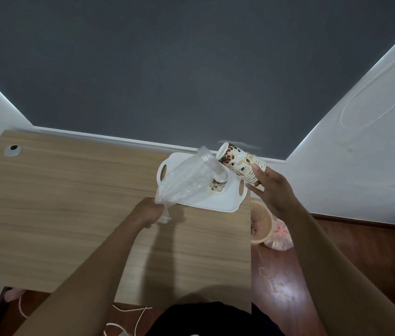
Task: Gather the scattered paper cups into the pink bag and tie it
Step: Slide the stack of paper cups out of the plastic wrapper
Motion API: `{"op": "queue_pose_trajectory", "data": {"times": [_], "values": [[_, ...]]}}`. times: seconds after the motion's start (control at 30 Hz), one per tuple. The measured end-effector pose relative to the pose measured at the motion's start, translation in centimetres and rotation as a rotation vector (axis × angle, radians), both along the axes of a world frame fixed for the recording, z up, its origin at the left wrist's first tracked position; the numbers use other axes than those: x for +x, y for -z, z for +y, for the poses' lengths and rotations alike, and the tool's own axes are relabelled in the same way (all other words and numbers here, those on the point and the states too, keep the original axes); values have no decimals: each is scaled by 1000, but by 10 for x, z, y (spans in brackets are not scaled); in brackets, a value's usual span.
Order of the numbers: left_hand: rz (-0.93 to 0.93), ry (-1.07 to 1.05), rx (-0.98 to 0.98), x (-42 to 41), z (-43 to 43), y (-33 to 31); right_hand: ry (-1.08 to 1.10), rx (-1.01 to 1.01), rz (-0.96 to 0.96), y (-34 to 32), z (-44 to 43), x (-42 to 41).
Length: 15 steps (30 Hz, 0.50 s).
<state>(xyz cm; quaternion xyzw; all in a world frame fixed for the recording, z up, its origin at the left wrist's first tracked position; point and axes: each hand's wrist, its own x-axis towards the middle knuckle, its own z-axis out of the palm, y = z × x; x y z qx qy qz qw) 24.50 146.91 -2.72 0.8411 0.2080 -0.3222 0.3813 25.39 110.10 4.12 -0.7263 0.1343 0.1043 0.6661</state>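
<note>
One stack: paper cups (241, 166) above the white tray (206, 204), long axis tilted up-left, base just beside the bag (181, 183).
Right hand (272, 190): fingers wrapped round the stack's rim end.
Left hand (149, 212): fist gripping the clear-looking bag's bunched end.
Tray: one loose cup (218, 185).

**Cup stack held beside bag, over tray**

A translucent plastic bag (184, 183) is gripped at its bunched end by the left hand (149, 212), over a white tray (215, 202) on the wooden table (70, 202). A tilted stack of printed paper cups (238, 163) is held by the right hand (272, 190), near the bag's far end. One cup (218, 185) is seen on the tray.
</note>
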Motion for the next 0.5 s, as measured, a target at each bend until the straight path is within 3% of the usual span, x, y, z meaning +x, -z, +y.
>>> {"op": "queue_pose_trajectory", "data": {"times": [0.23, 0.5], "values": [[115, -191, -151, 3, -9, 8, -10, 52, 8, 6, 12, 1], [-151, -94, -454, 15, -40, -19, -240, -55, 28, 10, 35, 3]]}}
